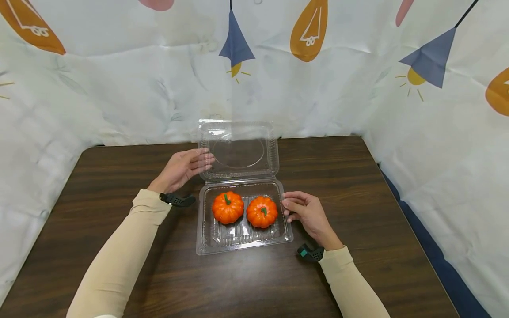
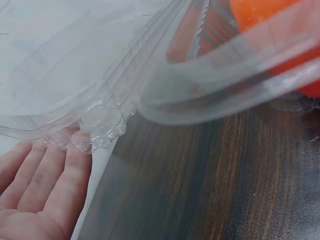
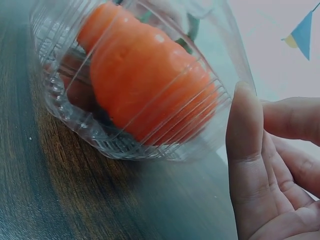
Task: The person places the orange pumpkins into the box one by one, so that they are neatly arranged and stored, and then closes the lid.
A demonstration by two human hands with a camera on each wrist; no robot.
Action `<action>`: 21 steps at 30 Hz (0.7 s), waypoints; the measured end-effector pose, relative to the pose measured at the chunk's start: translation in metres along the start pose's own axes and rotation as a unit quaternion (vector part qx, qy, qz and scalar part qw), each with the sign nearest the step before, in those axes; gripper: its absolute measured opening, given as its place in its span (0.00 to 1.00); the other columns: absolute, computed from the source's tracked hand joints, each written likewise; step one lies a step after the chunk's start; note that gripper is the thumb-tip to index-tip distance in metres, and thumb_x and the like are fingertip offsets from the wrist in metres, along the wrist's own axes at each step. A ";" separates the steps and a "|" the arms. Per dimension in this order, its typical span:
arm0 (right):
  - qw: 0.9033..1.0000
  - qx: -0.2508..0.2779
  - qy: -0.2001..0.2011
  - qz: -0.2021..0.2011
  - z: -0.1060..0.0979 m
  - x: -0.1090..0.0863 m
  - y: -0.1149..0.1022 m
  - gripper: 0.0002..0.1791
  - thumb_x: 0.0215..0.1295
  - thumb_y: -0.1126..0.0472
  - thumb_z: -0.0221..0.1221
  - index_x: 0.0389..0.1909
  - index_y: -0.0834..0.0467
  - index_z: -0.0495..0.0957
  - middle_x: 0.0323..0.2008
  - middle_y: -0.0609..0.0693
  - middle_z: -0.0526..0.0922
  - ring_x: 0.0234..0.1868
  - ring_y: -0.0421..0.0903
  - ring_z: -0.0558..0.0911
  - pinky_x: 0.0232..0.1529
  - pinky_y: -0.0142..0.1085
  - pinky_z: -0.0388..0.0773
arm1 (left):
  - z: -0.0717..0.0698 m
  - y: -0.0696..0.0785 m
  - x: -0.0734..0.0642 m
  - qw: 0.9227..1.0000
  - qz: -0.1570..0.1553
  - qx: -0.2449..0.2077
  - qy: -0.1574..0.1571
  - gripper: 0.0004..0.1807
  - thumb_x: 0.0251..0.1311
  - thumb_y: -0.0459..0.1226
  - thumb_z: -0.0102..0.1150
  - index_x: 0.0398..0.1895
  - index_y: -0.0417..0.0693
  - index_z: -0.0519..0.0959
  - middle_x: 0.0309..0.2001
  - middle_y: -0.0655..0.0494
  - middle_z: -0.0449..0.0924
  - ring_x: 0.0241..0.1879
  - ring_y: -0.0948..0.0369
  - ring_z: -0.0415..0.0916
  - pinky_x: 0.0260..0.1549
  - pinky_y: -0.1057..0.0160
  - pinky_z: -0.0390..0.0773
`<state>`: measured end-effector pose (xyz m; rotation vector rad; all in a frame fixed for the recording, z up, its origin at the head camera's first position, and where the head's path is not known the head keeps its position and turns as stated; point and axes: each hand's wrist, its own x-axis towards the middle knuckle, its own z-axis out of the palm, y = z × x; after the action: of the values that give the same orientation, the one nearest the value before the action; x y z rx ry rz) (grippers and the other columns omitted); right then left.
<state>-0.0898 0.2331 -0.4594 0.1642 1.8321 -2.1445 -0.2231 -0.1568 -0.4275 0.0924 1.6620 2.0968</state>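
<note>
A clear plastic clamshell box stands unfolded on the table, its lid [image 1: 238, 152] raised at the back and its base [image 1: 244, 245] toward the front. Two small orange pumpkins with green stems sit side by side in the base, the left pumpkin [image 1: 227, 207] and the right pumpkin [image 1: 262, 212]. My left hand [image 1: 184, 167] has its fingers straight behind the lid's left edge, fingertips touching it in the left wrist view. With thumb and forefinger, my right hand [image 1: 309, 214] pinches the right rim of the base. The thumb [image 3: 245, 135] lies along that rim in the right wrist view.
The dark wood-grain table [image 1: 338, 168] extends around the box on all sides. A white curtain [image 1: 167, 97] printed with lamps and bulbs hangs behind the table and along both its sides. A black band [image 1: 176, 200] is on the left wrist and another band [image 1: 311, 252] on the right.
</note>
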 end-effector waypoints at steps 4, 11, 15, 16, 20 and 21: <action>1.000 0.001 0.009 -0.003 0.001 0.000 0.000 0.21 0.69 0.64 0.67 0.58 0.68 0.78 0.36 0.45 0.89 0.28 0.40 0.84 0.29 0.30 0.86 | 0.002 0.002 0.000 1.000 0.010 -0.002 -0.005 0.34 0.81 0.41 0.47 0.78 0.27 0.55 0.56 0.56 0.86 0.56 0.64 0.86 0.56 0.67 0.84; 1.000 0.009 0.015 -0.013 0.002 0.003 0.002 0.21 0.68 0.65 0.66 0.58 0.70 0.77 0.36 0.46 0.89 0.28 0.40 0.85 0.28 0.31 0.86 | 0.004 0.005 0.001 0.999 0.036 -0.020 -0.016 0.29 0.81 0.41 0.47 0.75 0.29 0.62 0.54 0.59 0.87 0.56 0.62 0.86 0.57 0.67 0.84; 1.000 0.013 0.013 -0.015 0.001 0.004 0.004 0.21 0.68 0.65 0.67 0.57 0.70 0.77 0.36 0.46 0.89 0.28 0.40 0.85 0.28 0.31 0.86 | 0.005 0.007 0.001 0.998 0.041 -0.043 -0.015 0.24 0.80 0.40 0.49 0.71 0.33 0.68 0.55 0.57 0.88 0.56 0.61 0.86 0.57 0.66 0.84; 1.000 0.013 0.013 -0.015 0.001 0.004 0.005 0.20 0.68 0.64 0.67 0.57 0.70 0.78 0.36 0.46 0.89 0.28 0.40 0.85 0.28 0.31 0.86 | 0.006 0.007 0.001 0.998 0.041 -0.049 -0.013 0.24 0.80 0.41 0.49 0.69 0.34 0.70 0.55 0.56 0.88 0.56 0.61 0.86 0.57 0.66 0.84; 1.000 0.010 0.016 -0.013 0.001 0.004 0.006 0.20 0.69 0.64 0.66 0.57 0.69 0.78 0.36 0.45 0.89 0.28 0.40 0.84 0.29 0.31 0.86 | 0.007 0.008 0.000 0.998 0.040 -0.055 -0.011 0.27 0.79 0.44 0.51 0.69 0.32 0.69 0.54 0.56 0.88 0.55 0.61 0.87 0.58 0.65 0.84; 1.000 0.010 0.017 -0.012 0.001 0.004 0.006 0.20 0.69 0.64 0.66 0.57 0.69 0.78 0.36 0.45 0.89 0.28 0.40 0.84 0.29 0.31 0.86 | 0.008 0.008 0.000 0.998 0.043 -0.051 -0.013 0.27 0.79 0.44 0.51 0.69 0.32 0.70 0.54 0.56 0.88 0.55 0.61 0.87 0.58 0.66 0.84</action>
<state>-0.0917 0.2306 -0.4659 0.1846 1.8420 -2.1896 -0.2236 -0.1512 -0.4176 0.1610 1.5576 2.2312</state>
